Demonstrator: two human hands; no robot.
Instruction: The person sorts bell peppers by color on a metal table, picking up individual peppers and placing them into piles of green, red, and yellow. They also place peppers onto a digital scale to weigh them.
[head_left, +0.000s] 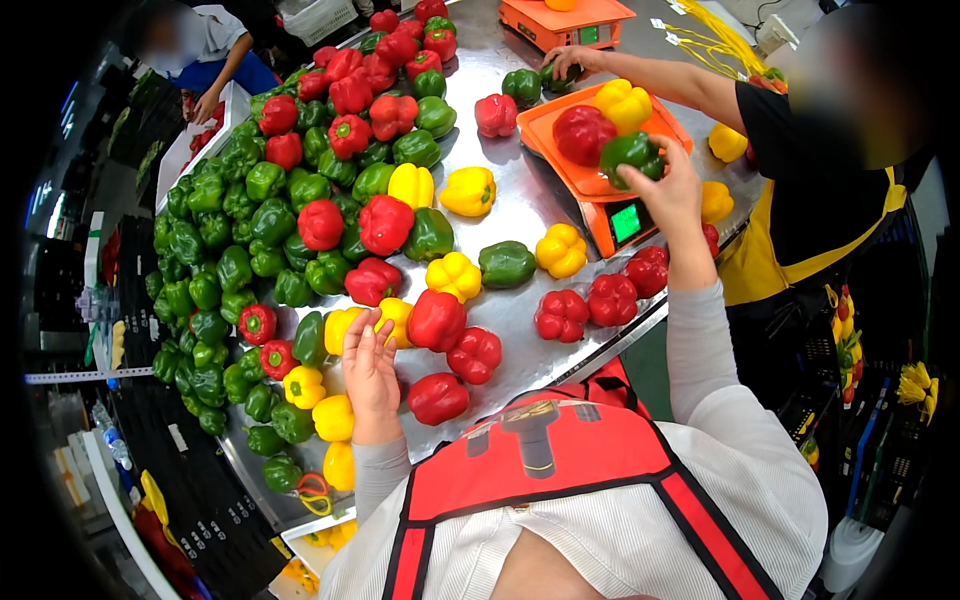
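My right hand (667, 184) grips a green bell pepper (628, 159) over the orange pan (551, 139) of a digital scale with a lit green display (625, 223). A red bell pepper (583, 135) and a yellow bell pepper (622, 106) rest on that pan, beside the green one. Whether the green pepper touches the pan I cannot tell. My left hand (371, 371) is raised with fingers apart and nothing in it. Close by it are a yellow pepper (395, 321) and a red pepper (436, 320) on the metal table (517, 367).
A large heap of green peppers (251, 217), topped with red ones, covers the table's left side. Another person's hand (574, 60) holds a dark green pepper beyond my scale. A second orange scale (566, 22) stands at the back. Red peppers (613, 300) line the near edge.
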